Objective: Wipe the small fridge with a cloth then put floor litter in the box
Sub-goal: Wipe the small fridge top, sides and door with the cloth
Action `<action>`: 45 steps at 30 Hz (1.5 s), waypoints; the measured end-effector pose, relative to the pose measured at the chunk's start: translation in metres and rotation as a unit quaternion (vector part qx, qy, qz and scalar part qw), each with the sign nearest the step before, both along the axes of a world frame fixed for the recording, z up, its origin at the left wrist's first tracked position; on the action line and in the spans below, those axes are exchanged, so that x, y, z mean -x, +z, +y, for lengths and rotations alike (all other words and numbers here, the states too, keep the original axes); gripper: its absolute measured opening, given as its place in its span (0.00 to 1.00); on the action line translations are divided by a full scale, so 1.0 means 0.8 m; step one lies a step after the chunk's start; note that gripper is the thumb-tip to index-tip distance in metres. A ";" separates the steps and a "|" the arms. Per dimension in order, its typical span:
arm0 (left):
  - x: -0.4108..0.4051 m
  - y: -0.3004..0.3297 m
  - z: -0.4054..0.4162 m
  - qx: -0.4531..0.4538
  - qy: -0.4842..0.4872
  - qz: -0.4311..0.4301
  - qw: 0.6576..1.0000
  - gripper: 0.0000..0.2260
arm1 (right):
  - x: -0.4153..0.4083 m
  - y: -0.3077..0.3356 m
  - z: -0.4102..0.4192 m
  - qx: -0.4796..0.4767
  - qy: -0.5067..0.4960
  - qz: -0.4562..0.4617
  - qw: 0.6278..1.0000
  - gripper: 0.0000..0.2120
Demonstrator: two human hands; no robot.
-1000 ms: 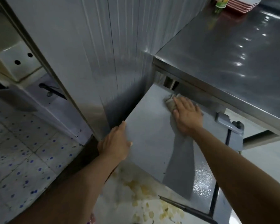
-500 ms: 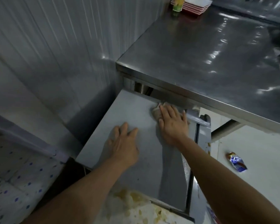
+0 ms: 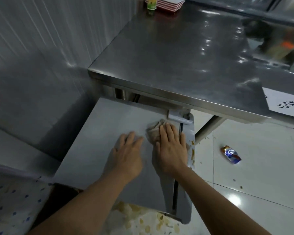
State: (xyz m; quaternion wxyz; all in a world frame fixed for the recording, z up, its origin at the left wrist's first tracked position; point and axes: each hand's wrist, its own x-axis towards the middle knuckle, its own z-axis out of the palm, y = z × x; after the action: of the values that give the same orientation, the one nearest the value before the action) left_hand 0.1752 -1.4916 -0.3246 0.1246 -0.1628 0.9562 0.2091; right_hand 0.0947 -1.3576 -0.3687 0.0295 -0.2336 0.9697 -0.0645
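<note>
The small grey flat-topped fridge [image 3: 98, 146] stands under the front left corner of the steel counter, its top partly tucked beneath it. A crumpled beige cloth [image 3: 154, 131] lies bunched on the fridge top near its right edge. A crinkled blue-and-orange foil wrapper [image 3: 230, 154] lies on the white floor tiles, right of the fridge.

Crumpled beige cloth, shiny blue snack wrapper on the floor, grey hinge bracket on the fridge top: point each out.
Crumpled beige cloth [image 3: 153, 128]: head view, on the bunched part ahead of the fingers.
Shiny blue snack wrapper [image 3: 230, 154]: head view, on its middle.
Grey hinge bracket [image 3: 178, 118]: head view, on its flat arm.
</note>
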 end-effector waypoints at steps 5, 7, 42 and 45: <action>0.002 -0.006 0.004 0.000 0.009 -0.036 0.999 0.30 | 0.053 0.006 -0.006 0.020 -0.007 -0.011 1.000 0.25; 0.000 -0.006 0.005 -0.004 0.010 -0.041 0.999 0.30 | 0.045 0.004 0.010 0.032 -0.007 -0.013 0.999 0.25; 0.005 -0.023 0.017 -0.003 -0.037 -0.026 0.999 0.32 | -0.077 -0.003 0.062 0.033 -0.069 -0.012 0.997 0.28; -0.016 -0.025 0.015 -0.004 -0.059 -0.006 0.998 0.33 | -0.087 -0.003 0.070 0.012 -0.033 -0.043 0.998 0.27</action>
State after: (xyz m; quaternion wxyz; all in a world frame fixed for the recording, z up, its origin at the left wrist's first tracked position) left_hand 0.1879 -1.4798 -0.3444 0.1431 -0.1068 0.9625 0.2044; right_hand 0.1643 -1.3019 -0.3711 0.0658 -0.1985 0.9740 -0.0870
